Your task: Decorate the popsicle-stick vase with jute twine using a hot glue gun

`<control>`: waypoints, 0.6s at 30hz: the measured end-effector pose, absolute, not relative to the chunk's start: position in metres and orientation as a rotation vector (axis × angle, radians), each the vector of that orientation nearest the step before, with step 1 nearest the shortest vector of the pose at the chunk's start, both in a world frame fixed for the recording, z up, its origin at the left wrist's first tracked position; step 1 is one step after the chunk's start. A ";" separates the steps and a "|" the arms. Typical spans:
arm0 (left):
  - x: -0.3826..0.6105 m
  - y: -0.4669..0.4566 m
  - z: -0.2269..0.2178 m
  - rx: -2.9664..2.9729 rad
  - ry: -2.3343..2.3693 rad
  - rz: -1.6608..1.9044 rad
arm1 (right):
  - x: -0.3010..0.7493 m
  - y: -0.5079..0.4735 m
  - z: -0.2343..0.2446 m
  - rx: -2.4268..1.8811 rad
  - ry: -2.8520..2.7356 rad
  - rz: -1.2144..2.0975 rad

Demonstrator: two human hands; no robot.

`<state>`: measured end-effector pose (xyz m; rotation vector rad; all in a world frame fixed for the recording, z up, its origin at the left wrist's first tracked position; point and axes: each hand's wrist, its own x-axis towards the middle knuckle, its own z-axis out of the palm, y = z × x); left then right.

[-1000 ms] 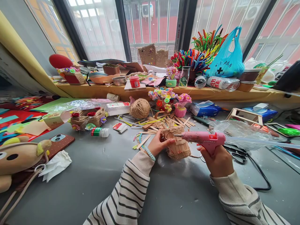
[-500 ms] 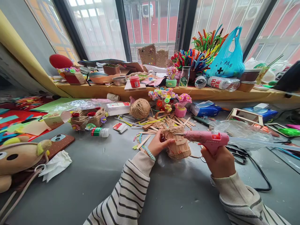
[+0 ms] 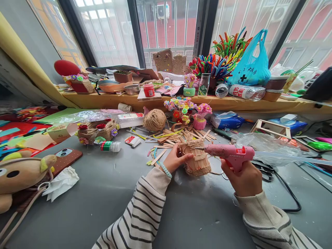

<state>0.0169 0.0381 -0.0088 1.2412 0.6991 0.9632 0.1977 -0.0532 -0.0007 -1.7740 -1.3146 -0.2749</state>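
Just right of the middle of the table, my left hand (image 3: 177,158) grips the side of a small twine-wrapped basket (image 3: 198,162) with flat wooden sticks showing on its wall. My right hand (image 3: 243,178) is wrapped round the handle of a pink glue gun (image 3: 230,154), which points left. Its nozzle is at the basket's upper right side; whether it touches cannot be made out. A clear glue stick (image 3: 285,158) juts from the back of the gun. A strand of twine trails from the basket's lower right.
Behind the basket lie loose craft sticks (image 3: 204,134) and a ball of twine (image 3: 155,120). Black-handled scissors (image 3: 266,173) and a black cord (image 3: 292,193) lie to the right. A plastic bottle (image 3: 111,146), crumpled tissue (image 3: 62,182) and phone (image 3: 67,159) are at left.
My right hand and the glue gun have shifted very slightly to the right. My left hand and the basket stay almost where they were.
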 end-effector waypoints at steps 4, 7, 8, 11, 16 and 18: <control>0.017 0.039 -0.009 1.260 0.695 0.960 | 0.194 -0.055 0.002 -1.744 -1.348 -0.220; 0.016 0.039 -0.010 1.269 0.690 0.964 | 0.190 -0.056 0.006 -1.662 -1.377 -0.171; 0.016 0.040 -0.010 1.268 0.687 0.966 | 0.189 -0.056 0.007 -1.641 -1.389 -0.155; 0.017 0.039 -0.011 1.252 0.681 0.970 | 0.190 -0.057 0.006 -1.635 -1.413 -0.102; 0.018 0.039 -0.010 1.214 0.693 0.972 | 0.196 -0.055 0.000 -1.678 -1.404 -0.057; 0.018 0.038 -0.010 1.203 0.695 0.975 | 0.198 -0.054 -0.003 -1.696 -1.404 -0.036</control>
